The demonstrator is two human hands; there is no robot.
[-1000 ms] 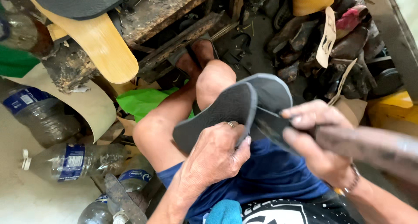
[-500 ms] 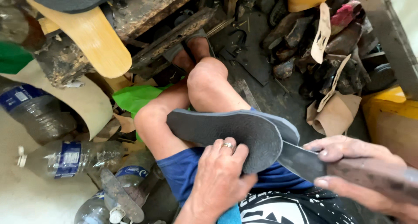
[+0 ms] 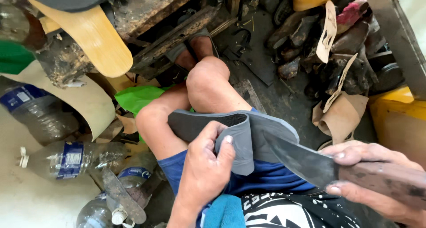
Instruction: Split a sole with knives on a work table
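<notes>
The left hand [image 3: 204,170] is bending a grey rubber sole [image 3: 235,130] lying over the knees, fingers [image 3: 224,150] curled tight around its folded edge. The right hand [image 3: 372,174] is gripping a knife [image 3: 301,161], the blade pointing toward those fingers, seemingly just touching the sole.

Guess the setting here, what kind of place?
Likely a small shoe-repair or cobbler's workspace. The left hand bends a grey sole while the right hand holds a knife; worn shoes and cut sole patterns are piled on the floor.
</notes>
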